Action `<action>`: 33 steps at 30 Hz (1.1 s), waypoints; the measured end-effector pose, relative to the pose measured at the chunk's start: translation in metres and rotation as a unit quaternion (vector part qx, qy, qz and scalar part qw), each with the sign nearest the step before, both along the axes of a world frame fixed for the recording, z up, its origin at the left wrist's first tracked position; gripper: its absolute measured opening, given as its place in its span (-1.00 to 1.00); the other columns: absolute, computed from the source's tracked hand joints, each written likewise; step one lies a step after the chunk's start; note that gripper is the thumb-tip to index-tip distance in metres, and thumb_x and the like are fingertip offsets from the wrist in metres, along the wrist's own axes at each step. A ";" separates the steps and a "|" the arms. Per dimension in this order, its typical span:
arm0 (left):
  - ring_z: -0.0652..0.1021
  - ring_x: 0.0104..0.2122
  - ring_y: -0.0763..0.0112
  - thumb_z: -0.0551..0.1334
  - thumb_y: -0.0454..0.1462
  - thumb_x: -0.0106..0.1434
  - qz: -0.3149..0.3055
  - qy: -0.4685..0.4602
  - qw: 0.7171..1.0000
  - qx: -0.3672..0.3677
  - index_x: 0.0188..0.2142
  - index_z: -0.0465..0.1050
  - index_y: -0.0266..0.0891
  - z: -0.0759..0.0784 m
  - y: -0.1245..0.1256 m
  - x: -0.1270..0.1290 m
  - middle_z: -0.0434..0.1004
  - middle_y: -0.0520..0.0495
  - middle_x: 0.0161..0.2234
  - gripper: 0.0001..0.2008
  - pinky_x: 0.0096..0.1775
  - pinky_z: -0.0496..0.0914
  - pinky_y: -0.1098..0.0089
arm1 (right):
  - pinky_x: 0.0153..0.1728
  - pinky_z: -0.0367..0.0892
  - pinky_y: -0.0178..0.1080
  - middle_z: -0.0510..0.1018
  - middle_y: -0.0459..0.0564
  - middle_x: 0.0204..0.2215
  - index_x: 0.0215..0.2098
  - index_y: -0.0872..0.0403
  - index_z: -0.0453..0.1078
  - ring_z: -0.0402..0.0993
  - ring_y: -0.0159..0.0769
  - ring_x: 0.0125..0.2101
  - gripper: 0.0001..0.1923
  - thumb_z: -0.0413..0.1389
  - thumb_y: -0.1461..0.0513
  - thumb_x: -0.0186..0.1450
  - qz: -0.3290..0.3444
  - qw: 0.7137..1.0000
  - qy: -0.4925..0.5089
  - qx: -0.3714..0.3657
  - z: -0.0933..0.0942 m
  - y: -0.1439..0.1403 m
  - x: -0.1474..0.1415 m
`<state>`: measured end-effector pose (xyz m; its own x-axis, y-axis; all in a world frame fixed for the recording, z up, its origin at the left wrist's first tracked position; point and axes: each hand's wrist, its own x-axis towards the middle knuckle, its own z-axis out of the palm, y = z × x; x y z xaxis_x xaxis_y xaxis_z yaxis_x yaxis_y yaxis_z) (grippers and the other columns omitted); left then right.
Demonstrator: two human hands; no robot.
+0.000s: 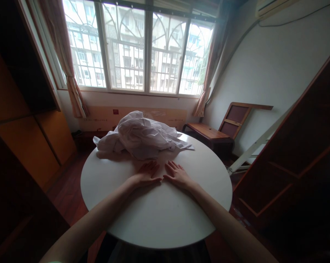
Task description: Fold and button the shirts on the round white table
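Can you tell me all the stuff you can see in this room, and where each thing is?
crumpled white cloth: one, white, heaped on the far side of the table, just beyond the fingertips
round white table: one, white, centre of the room
big barred window: one, pale daylight, far wall
pinkish curtains: two, tied back at each side of the window
low brown wooden bench: one, brown, right of the table by the wall
leaning wooden frame: one, brown, against the right wall
orange-brown wooden cabinet: one, left side
left hand: one, flat on the table, open
right hand: one, flat on the table, open, beside the left
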<state>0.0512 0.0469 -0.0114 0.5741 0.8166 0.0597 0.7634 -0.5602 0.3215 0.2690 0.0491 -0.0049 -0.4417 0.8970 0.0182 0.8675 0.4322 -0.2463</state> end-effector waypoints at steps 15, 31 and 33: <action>0.02 0.21 0.12 0.00 0.17 0.10 0.013 -0.038 0.999 0.013 0.15 0.11 -0.19 -0.006 0.004 -0.001 0.02 -0.14 0.22 -0.26 0.16 -0.07 0.23 | 0.15 -0.18 -0.07 -0.06 0.05 0.25 0.22 0.03 0.02 -0.20 -0.14 0.23 -0.25 -0.20 -0.19 0.19 0.002 1.000 0.016 0.019 -0.002 0.000 0.000; 0.02 0.21 0.14 0.01 0.17 0.10 0.009 -0.043 0.999 0.018 0.15 0.11 -0.17 -0.004 0.003 -0.001 0.02 -0.12 0.22 -0.27 0.15 -0.07 0.24 | 0.15 -0.17 -0.06 -0.04 0.05 0.24 0.21 0.04 0.05 -0.19 -0.13 0.22 -0.27 -0.17 -0.17 0.20 0.002 1.000 0.021 0.017 -0.003 0.000 0.001; 0.05 0.20 0.15 0.02 0.16 0.10 0.008 -0.050 0.998 0.022 0.14 0.13 -0.15 -0.005 0.004 -0.002 0.04 -0.11 0.21 -0.29 0.15 -0.06 0.25 | 0.15 -0.17 -0.06 -0.04 0.05 0.24 0.21 0.04 0.05 -0.19 -0.12 0.22 -0.27 -0.17 -0.17 0.20 0.003 1.000 0.022 0.015 -0.002 0.000 0.001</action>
<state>0.0493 0.0505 -0.0169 0.5505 0.8208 0.1521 0.7374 -0.5636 0.3724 0.2696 0.0492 -0.0068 -0.4451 0.8932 0.0641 0.8538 0.4449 -0.2703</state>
